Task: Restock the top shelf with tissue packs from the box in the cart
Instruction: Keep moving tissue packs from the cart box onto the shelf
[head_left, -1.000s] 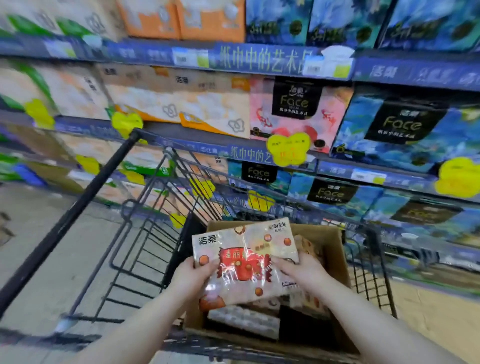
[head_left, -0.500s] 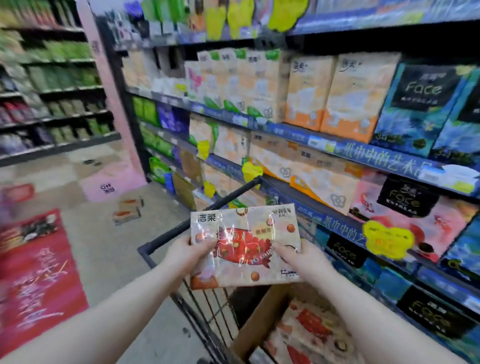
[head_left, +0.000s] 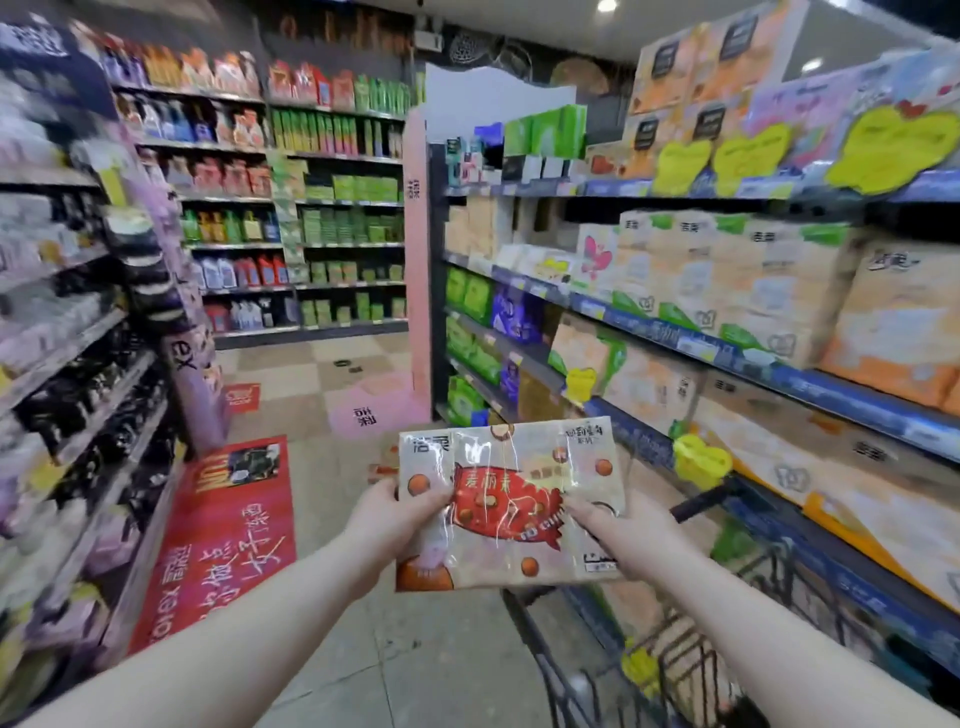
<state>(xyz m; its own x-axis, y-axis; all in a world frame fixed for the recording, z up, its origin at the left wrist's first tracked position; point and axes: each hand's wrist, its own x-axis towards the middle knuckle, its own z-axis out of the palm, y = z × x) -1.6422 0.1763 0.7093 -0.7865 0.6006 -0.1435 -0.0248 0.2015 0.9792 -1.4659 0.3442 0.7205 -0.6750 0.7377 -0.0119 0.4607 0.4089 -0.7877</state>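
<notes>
I hold a flat tissue pack (head_left: 506, 501), beige with a red fish-like print, in front of me at chest height. My left hand (head_left: 387, 512) grips its left edge and my right hand (head_left: 618, 535) grips its right edge. The cart (head_left: 696, 660) sits below and to the right, only its black wire frame and handle showing; the box inside it is out of view. The top shelf (head_left: 675, 184) runs along the upper right, with large tissue packs and yellow heart-shaped tags on it.
Tissue shelves (head_left: 727, 338) line the right side of the aisle. Shelves of bottles and pouches (head_left: 78, 338) line the left. A red floor sticker (head_left: 223, 540) lies on the tiled aisle floor, and more shelving (head_left: 311, 218) closes the far end.
The pack has come up out of the box in the cart. My view has swung up and left from the cart to the aisle; both hands keep hold of the pack.
</notes>
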